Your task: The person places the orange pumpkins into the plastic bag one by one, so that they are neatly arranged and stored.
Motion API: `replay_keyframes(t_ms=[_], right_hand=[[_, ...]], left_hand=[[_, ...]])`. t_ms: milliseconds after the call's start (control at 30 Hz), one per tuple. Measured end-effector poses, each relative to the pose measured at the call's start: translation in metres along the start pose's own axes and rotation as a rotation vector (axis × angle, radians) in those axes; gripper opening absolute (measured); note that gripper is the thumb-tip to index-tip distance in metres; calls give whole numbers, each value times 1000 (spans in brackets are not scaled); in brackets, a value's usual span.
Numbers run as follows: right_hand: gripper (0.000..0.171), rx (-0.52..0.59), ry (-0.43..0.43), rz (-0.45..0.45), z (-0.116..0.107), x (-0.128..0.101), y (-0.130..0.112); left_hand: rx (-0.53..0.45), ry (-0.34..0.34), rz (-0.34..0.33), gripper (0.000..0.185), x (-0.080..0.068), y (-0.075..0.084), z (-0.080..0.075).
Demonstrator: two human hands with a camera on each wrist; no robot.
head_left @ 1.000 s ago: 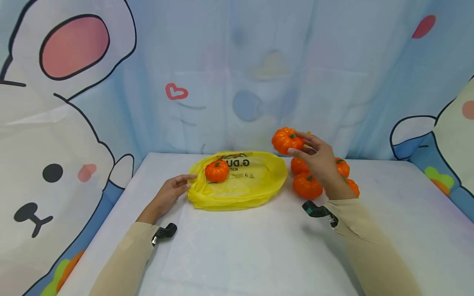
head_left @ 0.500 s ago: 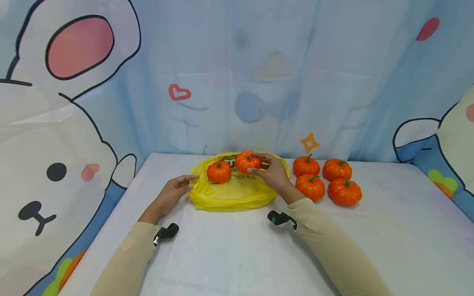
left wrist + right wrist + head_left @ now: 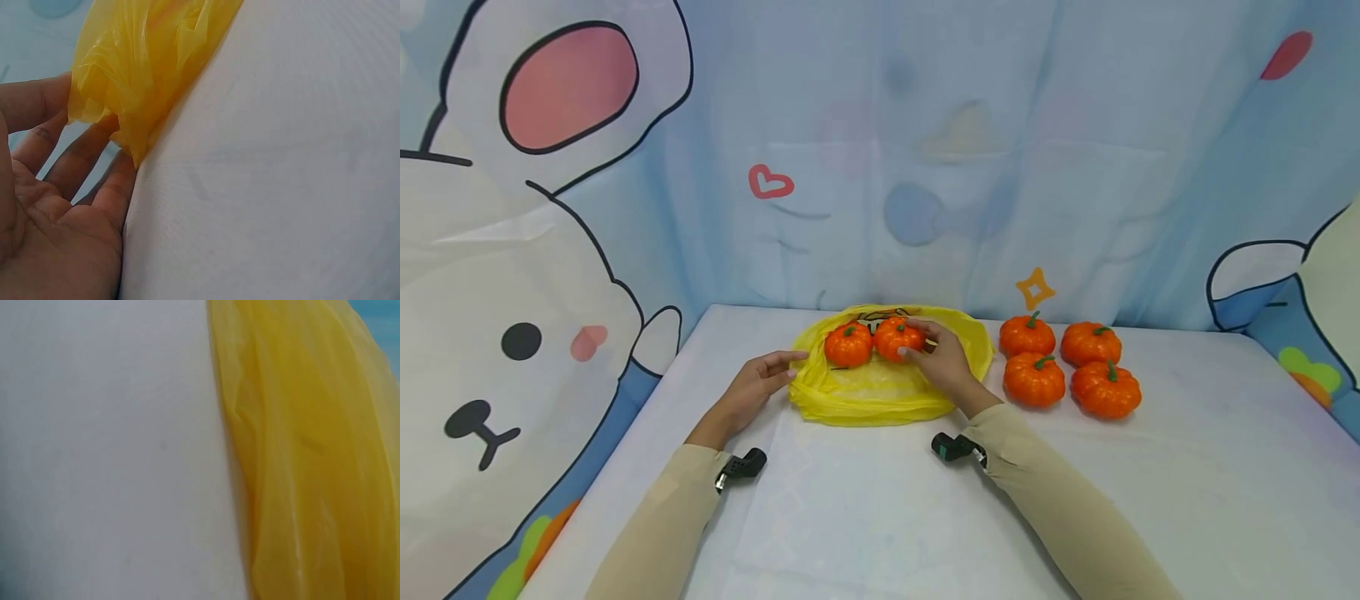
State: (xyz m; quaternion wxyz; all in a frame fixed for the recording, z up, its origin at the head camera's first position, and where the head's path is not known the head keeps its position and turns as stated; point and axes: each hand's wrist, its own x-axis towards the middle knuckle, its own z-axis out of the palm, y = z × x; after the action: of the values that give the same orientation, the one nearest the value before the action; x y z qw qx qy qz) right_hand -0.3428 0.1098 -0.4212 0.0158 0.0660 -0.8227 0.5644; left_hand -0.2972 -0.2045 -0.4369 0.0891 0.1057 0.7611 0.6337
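Observation:
A yellow plastic bag lies spread on the table with its mouth open. Inside it sits an orange toy pumpkin with a green stem. Right beside that one, my right hand holds a second toy pumpkin, its thumb and fingers at the pumpkin's right side. At the bag's left rim, my left hand touches the film with its fingertips, the fingers fairly straight. The left wrist view shows the bag's edge against these fingers. Only bag and tabletop appear in the right wrist view; the right hand is out of it.
Several more toy pumpkins stand in a cluster to the right of the bag, close to the right forearm. A white cloth covers the table. Behind the table hangs a blue patterned curtain.
My right hand has carried a pumpkin from above the cluster leftward and down into the bag beside the first pumpkin. The left hand has stayed at the bag's rim.

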Motion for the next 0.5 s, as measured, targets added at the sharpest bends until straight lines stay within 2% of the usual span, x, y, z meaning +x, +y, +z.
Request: replay_keyframes(t_ms=[267,500], right_hand=[[51,-48,-33,26,-3,2,2],[46,-146,-63,1,-20,-8,-16]], left_hand=[[-7,-10,22,43,2,2,2],[34,12,2,42,3,-2,-1]])
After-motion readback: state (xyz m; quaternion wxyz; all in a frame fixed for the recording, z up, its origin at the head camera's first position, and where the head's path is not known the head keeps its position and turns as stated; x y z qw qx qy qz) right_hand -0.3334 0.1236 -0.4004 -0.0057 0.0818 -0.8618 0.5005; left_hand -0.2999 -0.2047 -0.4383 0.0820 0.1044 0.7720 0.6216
